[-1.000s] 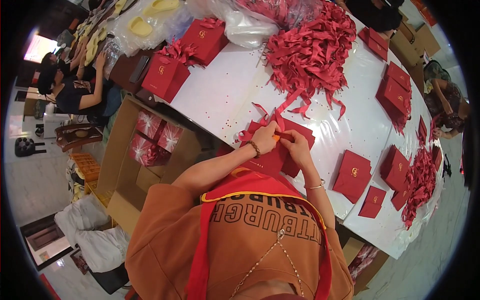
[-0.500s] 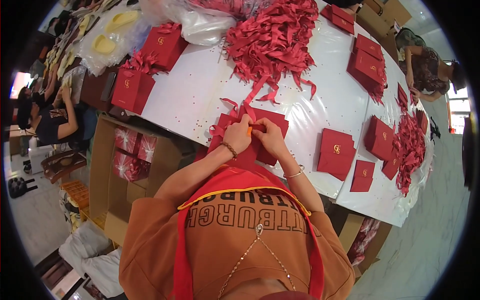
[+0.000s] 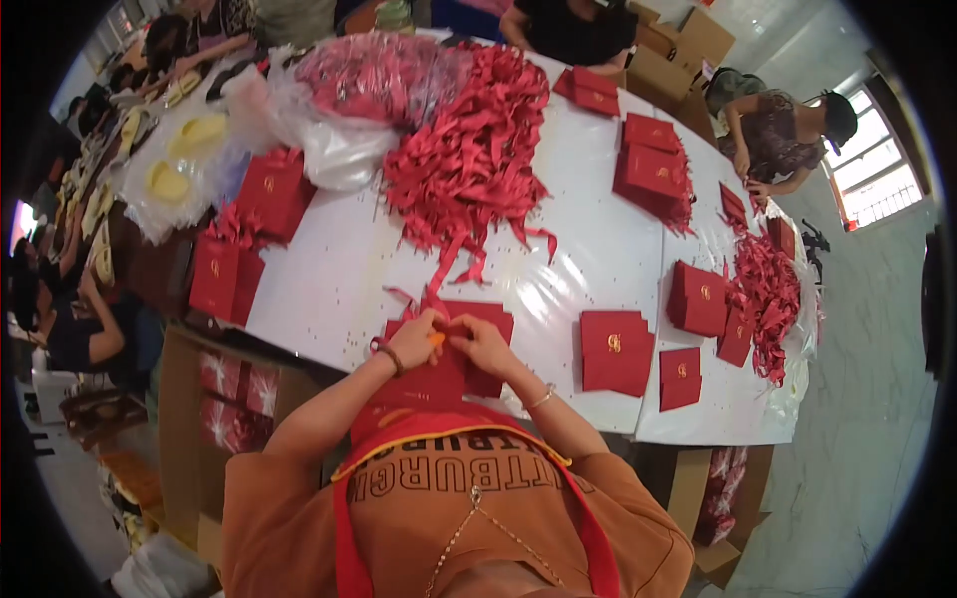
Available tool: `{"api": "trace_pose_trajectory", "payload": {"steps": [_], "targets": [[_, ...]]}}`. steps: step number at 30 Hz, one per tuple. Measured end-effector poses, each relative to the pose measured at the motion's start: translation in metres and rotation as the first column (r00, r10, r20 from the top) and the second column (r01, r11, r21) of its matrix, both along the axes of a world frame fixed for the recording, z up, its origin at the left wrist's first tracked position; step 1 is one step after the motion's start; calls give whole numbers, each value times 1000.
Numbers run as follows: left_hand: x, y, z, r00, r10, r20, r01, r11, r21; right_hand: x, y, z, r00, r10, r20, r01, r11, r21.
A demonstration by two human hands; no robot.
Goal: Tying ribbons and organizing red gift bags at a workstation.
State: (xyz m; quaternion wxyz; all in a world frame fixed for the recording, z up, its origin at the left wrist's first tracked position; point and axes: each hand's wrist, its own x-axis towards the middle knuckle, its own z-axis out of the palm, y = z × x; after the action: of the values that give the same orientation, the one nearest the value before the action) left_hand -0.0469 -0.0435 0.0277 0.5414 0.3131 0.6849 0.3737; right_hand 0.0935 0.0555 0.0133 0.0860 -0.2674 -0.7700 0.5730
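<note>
My left hand (image 3: 415, 341), with a beaded bracelet at the wrist and something orange at a finger, is closed on a red ribbon (image 3: 433, 302). Right beside it, my right hand (image 3: 482, 347) has its fingers pinched at the same ribbon; the fingertips are partly hidden. Beneath both hands lies a flat red gift bag (image 3: 427, 387) at the table's near edge, and more red paper pieces (image 3: 494, 321) extend out to the right. Beyond the hands rises a large tangled pile of red ribbons (image 3: 469, 149), with loose ends trailing toward me.
Stacks of red bags stand on the white table (image 3: 339, 269), including one stack (image 3: 615, 351) to the right and one (image 3: 227, 279) at the left. A cardboard box (image 3: 189, 439) is below left. Another person (image 3: 783, 130) works at the far right, beside a second ribbon pile (image 3: 766, 299).
My view has tilted up and turned, so more of the table's far side and the people there show. Both hands stay close together at the ribbon.
</note>
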Motion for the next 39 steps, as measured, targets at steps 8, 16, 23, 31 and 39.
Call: {"api": "trace_pose_trajectory", "payload": {"steps": [8,16,23,31,39], "targets": [[-20,19,19,646,-258,-718,415,909,47,-5,3,7,994,-37,-103,39,999,22],[-64,54,9,814,-523,-254,494,853,-171,-10,-4,17,996,-87,-34,86,996,-30],[-69,56,-30,815,-555,168,575,737,-355,-7,-20,-2,978,-85,-191,97,994,58],[-56,58,-10,1000,-3,-2,3,999,-32,-4,1,5,991,-128,-25,129,991,23],[-61,-18,-1,771,-144,-621,302,940,157,2,-4,-28,982,-187,-3,179,942,-284]]}}
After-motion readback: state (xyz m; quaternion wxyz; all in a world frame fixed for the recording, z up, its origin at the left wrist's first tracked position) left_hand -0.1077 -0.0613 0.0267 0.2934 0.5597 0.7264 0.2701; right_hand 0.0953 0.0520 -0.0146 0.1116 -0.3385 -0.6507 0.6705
